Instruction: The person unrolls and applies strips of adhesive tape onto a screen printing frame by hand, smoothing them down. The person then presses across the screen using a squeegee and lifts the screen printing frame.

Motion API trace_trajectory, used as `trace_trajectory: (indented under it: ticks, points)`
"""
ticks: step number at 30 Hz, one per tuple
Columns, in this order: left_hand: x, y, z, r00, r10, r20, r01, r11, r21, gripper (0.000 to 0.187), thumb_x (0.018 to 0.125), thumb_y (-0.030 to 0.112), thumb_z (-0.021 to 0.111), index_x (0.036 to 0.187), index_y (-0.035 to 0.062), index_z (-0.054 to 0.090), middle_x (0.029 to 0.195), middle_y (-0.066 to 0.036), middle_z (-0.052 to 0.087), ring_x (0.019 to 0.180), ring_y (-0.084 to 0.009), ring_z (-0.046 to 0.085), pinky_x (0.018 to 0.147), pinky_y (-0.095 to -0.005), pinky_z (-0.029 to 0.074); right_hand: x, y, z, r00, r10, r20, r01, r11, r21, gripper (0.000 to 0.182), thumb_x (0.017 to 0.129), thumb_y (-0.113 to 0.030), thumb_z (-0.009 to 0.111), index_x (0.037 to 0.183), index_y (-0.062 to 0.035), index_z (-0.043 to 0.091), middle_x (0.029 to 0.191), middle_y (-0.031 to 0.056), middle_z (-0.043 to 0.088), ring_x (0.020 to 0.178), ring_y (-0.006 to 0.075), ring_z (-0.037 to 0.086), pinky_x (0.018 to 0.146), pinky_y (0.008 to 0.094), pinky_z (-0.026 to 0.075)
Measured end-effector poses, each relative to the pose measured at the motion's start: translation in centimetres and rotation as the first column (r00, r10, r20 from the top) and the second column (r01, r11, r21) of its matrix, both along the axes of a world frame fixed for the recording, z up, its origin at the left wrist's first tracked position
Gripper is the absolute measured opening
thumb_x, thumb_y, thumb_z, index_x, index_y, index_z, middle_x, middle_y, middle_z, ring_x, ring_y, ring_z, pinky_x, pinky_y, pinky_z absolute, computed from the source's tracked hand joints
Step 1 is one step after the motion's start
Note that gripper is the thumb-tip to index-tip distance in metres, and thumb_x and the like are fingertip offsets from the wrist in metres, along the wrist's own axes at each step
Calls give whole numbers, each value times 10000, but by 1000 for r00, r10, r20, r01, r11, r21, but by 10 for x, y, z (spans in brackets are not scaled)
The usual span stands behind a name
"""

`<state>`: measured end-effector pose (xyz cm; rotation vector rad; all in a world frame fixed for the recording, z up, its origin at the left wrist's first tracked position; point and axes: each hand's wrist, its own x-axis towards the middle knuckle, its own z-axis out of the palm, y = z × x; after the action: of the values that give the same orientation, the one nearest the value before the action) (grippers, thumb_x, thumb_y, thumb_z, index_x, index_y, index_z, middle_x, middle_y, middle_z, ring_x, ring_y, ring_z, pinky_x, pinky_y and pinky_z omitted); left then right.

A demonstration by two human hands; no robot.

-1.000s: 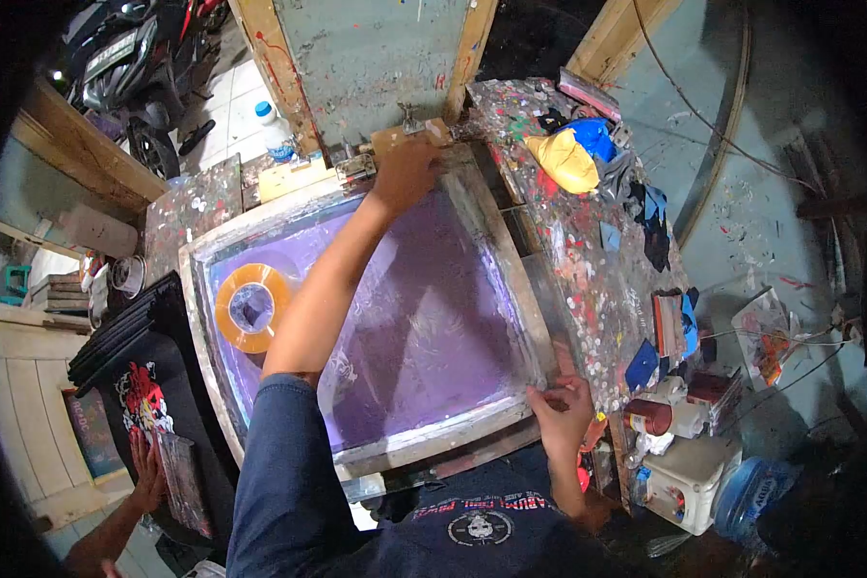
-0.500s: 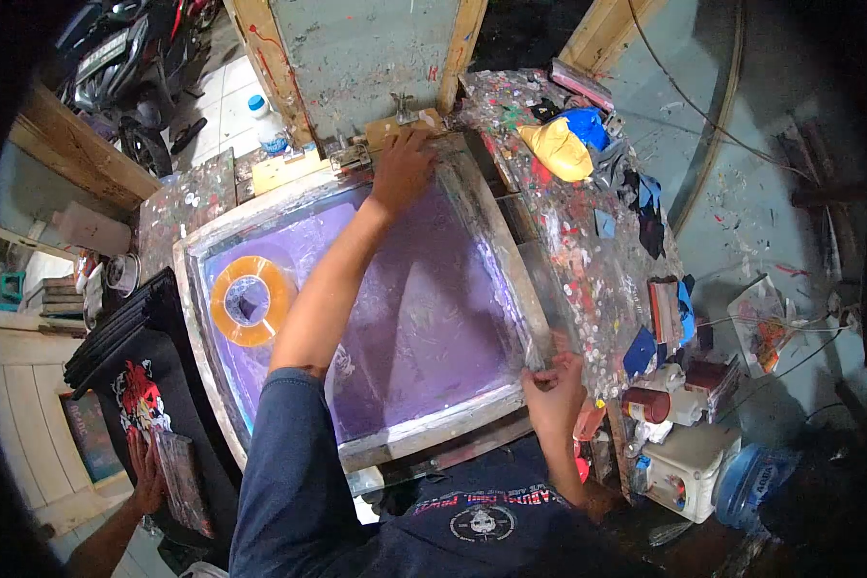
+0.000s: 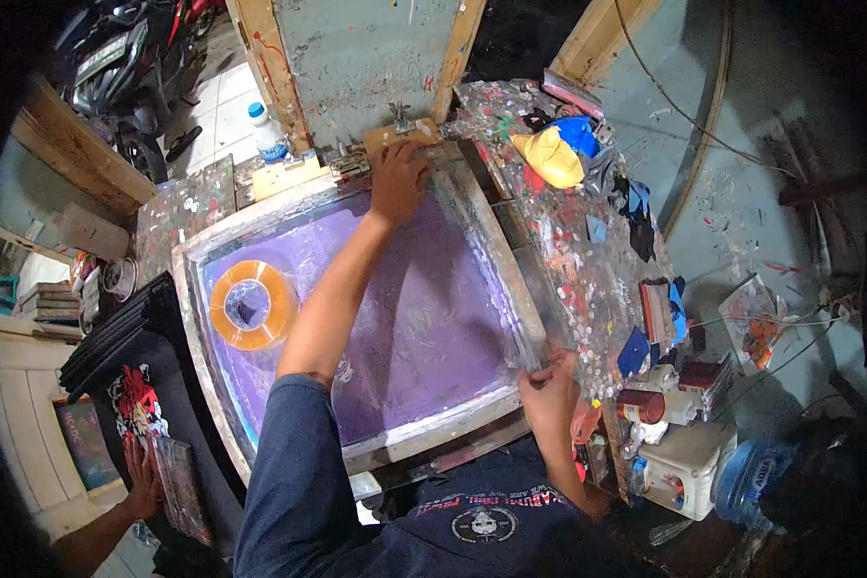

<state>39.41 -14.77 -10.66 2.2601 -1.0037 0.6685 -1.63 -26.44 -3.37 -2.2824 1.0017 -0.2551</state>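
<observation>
A wooden screen frame (image 3: 496, 246) with purple mesh (image 3: 424, 318) lies on the paint-spattered bench. My left hand (image 3: 398, 178) reaches across the mesh and lies flat, pressing on the frame's far right corner next to a metal hinge clamp (image 3: 349, 162). At the near right corner my right hand (image 3: 549, 385) pinches the end of a shiny clear tape strip (image 3: 511, 299) that runs along the inside of the right rail. An orange tape roll (image 3: 250, 303) rests on the mesh at the left.
Another person's hand (image 3: 144, 472) rests on a black printed T-shirt (image 3: 135, 400) at the lower left. Yellow and blue rags (image 3: 559, 154), ink pots (image 3: 645, 405) and a white container (image 3: 689, 467) crowd the right side. A motorbike (image 3: 116, 67) stands at the far left.
My right hand has slid a little farther up the right rail from the near corner. My left hand has stayed pressed on the far corner.
</observation>
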Motion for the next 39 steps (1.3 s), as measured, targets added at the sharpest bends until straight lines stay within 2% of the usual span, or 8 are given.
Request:
trace_trajectory:
  ticks: [9, 12, 15, 18, 30, 33, 36, 39]
  points:
    - [-4, -4, -1, 998, 18, 52, -19, 1000, 16, 172, 897, 209, 687, 988, 99, 782, 1326, -140, 592, 1289, -347, 512, 1121, -555, 361, 4, 0, 3, 998, 46, -46, -50, 994, -95, 535, 770, -99, 793, 1184, -27, 461, 743, 139, 666, 774, 406, 698, 744, 519, 516]
    - [1, -6, -3, 1000, 22, 10, -23, 998, 52, 180, 893, 220, 691, 985, 97, 784, 1330, -145, 589, 1290, -338, 515, 1127, -551, 360, 2, -6, -7, 998, 45, -32, -48, 994, -93, 580, 754, -133, 813, 1203, -58, 453, 719, 136, 683, 752, 393, 708, 711, 515, 517]
    - [3, -7, -2, 1000, 6, 14, -7, 997, 76, 178, 887, 222, 690, 972, 98, 787, 1331, -153, 587, 1311, -337, 507, 1139, -550, 353, 2, -10, -10, 993, 94, -71, -103, 985, -135, 551, 769, -110, 780, 1202, -29, 449, 753, 159, 674, 801, 437, 688, 763, 544, 507]
    - [7, -8, -3, 996, -13, 87, 3, 994, 111, 181, 884, 230, 682, 948, 99, 789, 1330, -151, 586, 1320, -333, 507, 1143, -554, 352, 8, -5, 3, 987, 85, -137, -94, 994, -60, 555, 770, -118, 777, 1209, -32, 450, 743, 161, 680, 826, 438, 690, 776, 549, 504]
    - [6, -7, -1, 991, -16, 133, -7, 985, 171, 186, 884, 214, 660, 913, 78, 783, 1323, -142, 588, 1320, -331, 503, 1148, -556, 343, 10, -7, -4, 978, 108, -177, -132, 983, -129, 569, 765, -118, 781, 1204, -35, 428, 732, 179, 695, 861, 459, 689, 790, 563, 510]
    - [13, -11, -13, 970, -27, 240, -2, 993, 119, 182, 868, 206, 661, 895, 74, 784, 1316, -149, 594, 1317, -332, 504, 1147, -554, 343, 12, -5, -1, 969, 113, -218, -152, 974, -170, 593, 757, -117, 792, 1217, -38, 427, 797, 200, 708, 866, 471, 687, 798, 561, 515]
    - [7, -9, -6, 967, -21, 253, -37, 974, 224, 180, 859, 194, 646, 882, 82, 785, 1312, -157, 605, 1307, -325, 513, 1150, -547, 342, 11, -9, -10, 971, 104, -214, -140, 977, -159, 617, 750, -114, 806, 1230, -31, 428, 880, 230, 715, 880, 490, 686, 801, 560, 519]
    - [5, -12, 1, 984, -21, 177, -22, 971, 239, 176, 843, 187, 641, 859, 84, 783, 1325, -161, 612, 1298, -322, 523, 1153, -537, 343, 11, -10, -14, 966, 177, -187, -232, 912, -339, 659, 774, -191, 820, 1270, -38, 415, 1001, 242, 725, 953, 477, 692, 856, 571, 523]
